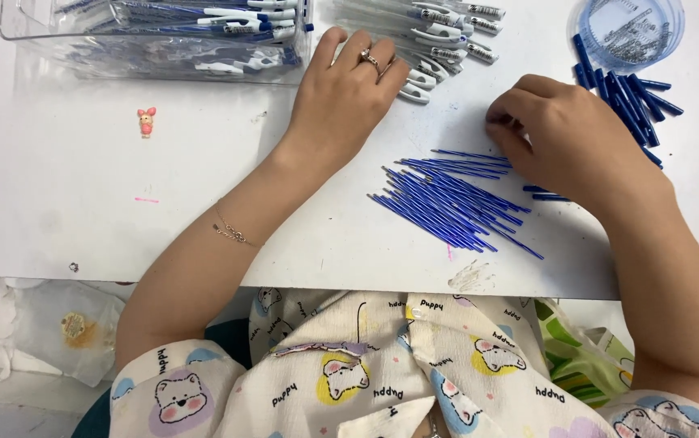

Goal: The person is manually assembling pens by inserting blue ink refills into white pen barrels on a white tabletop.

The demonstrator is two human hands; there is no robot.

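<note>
1. Left hand [345, 93] flat, palm down, fingers spread and open, resting on the white counter [106, 195]; fingertips touching the heap of white pen barrels [439, 40] at the top centre; ring on one finger, thin chain bracelet at the wrist.
2. Right hand [564, 134] curled knuckles up, fingertips pinched together at its left edge, just above the pile of blue refills [455, 203]; whether a refill sits between the fingers cannot be told, since the fingertips hide it.
3. Blue refills lying in a loose fan at the counter's middle, slanting from upper left to lower right, a few strays poking out under the right hand's wrist.
4. Row of dark blue pen parts [625, 101] beyond the right hand, near the counter's right edge, lying side by side at a slant.
5. Round clear blue-tinted tub [629, 32] at the top right corner, holding small metal springs.
6. Clear plastic box [155, 40] at the top left, filled with assembled blue-and-white pens, just beside the left hand.
7. Small pink figurine [147, 122] lying alone on the counter's left part, well apart from both hands.
8. Shirt with a cartoon puppy print [366, 373] along the bottom edge.
</note>
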